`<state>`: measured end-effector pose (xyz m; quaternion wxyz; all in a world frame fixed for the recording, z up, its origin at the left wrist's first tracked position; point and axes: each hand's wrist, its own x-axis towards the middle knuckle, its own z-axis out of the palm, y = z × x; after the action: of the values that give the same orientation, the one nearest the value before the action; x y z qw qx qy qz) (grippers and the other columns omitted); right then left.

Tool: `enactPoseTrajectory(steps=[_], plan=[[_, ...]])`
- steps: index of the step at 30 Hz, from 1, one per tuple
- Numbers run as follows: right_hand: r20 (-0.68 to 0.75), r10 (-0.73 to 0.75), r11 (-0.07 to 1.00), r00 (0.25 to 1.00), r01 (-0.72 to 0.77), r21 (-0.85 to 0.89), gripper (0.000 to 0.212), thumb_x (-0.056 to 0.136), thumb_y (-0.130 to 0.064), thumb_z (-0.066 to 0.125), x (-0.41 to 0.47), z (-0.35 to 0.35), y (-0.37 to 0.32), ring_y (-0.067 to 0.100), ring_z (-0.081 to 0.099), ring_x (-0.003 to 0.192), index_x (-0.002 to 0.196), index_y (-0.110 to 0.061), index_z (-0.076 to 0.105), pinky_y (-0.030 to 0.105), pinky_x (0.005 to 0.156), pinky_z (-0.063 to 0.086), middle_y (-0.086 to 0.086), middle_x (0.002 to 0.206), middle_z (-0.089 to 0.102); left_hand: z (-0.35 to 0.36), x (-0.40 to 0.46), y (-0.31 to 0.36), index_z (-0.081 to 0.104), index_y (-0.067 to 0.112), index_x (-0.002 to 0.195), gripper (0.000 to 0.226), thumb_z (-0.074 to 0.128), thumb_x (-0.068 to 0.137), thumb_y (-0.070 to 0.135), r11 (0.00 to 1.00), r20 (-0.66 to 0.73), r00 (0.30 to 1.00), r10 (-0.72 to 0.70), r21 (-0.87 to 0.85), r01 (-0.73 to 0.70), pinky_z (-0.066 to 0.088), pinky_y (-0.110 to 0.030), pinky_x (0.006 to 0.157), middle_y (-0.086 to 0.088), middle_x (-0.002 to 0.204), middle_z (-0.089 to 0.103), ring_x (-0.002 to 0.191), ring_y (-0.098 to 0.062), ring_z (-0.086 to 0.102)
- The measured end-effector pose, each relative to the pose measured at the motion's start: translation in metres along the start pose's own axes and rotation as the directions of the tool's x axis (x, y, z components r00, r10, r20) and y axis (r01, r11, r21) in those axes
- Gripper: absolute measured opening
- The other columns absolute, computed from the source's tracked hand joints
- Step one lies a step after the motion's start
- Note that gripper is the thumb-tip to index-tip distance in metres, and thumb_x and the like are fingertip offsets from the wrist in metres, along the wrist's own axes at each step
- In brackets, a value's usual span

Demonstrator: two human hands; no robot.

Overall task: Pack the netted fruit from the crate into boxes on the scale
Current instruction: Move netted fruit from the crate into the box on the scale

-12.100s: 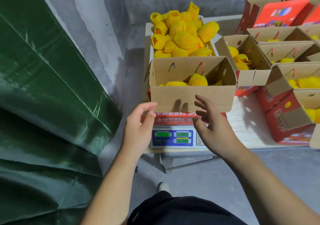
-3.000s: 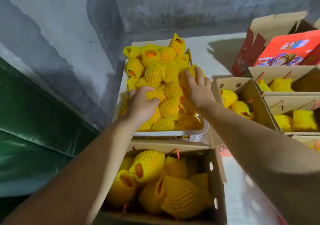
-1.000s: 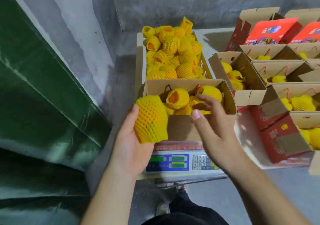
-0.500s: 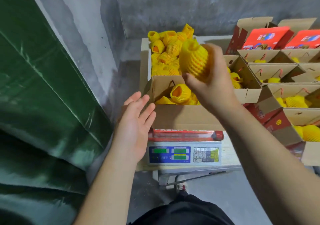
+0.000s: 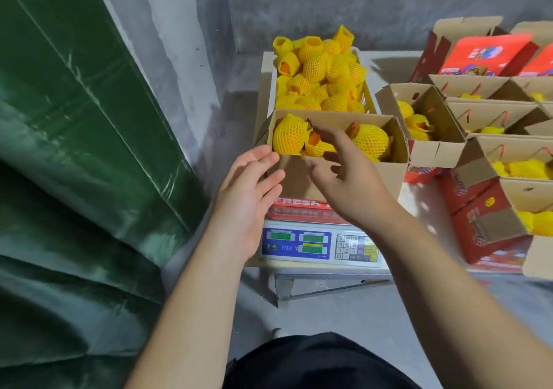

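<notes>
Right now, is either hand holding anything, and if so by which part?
Nothing is held. The left hand is open beside the box on the scale; the right hand hovers open at its front edge, with no grip on any netted fruit.

One scale (image 5: 320,243) at 6 o'clock, one open box (image 5: 338,173) on it with three netted fruits showing on top – any beneath are hidden. One heaped crate (image 5: 369,101) at 12 o'clock, its fruit too many to count. At 3 o'clock, at least five more open boxes (image 5: 425,137) – edges cropped.
</notes>
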<state>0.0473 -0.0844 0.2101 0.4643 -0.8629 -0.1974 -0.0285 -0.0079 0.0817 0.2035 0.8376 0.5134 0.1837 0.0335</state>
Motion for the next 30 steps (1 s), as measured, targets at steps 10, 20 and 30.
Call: enactPoseTrajectory(steps=[10, 20, 30], plan=[[0.028, 0.042, 0.991, 0.999, -0.046, 0.13, 0.052, 0.101, -0.025, 0.065, -0.064, -0.036, -0.001, 0.012, 0.06, 0.121, 0.149, -0.03, 0.047, 0.044, 0.1, 0.055, -0.008, 0.143, 0.055, 0.022, -0.039, -0.021, 0.069, 0.024, 0.116, 0.016, 0.06, 0.103, 0.019, 0.999, 0.0, 1.0, 0.031, -0.035, -0.031, 0.056, -0.034, 0.098, 0.002, 0.118, 0.078, 0.107, -0.017, 0.076], [0.064, 0.005, 0.973, 0.998, -0.02, 0.228, 0.049, 0.102, -0.019, 0.064, -0.083, -0.03, 0.003, 0.005, 0.063, 0.116, 0.148, -0.028, 0.05, 0.025, 0.099, 0.054, -0.007, 0.14, 0.057, 0.011, -0.074, -0.034, 0.07, 0.025, 0.115, 0.037, 0.071, 0.079, 0.029, 0.996, -0.102, 0.992, 0.08, -0.033, -0.084, 0.058, -0.03, 0.09, 0.008, 0.108, 0.08, 0.105, -0.014, 0.077], [0.061, 0.047, 0.947, 0.997, -0.063, 0.316, 0.045, 0.103, -0.015, 0.06, -0.06, -0.015, 0.018, -0.01, 0.061, 0.112, 0.144, -0.033, 0.052, 0.011, 0.09, 0.052, -0.013, 0.135, 0.06, 0.004, -0.053, -0.034, 0.068, 0.028, 0.118, 0.032, 0.072, 0.087, 0.029, 0.999, -0.152, 0.988, 0.033, 0.021, -0.03, 0.059, -0.027, 0.087, 0.012, 0.107, 0.08, 0.104, -0.01, 0.076]])
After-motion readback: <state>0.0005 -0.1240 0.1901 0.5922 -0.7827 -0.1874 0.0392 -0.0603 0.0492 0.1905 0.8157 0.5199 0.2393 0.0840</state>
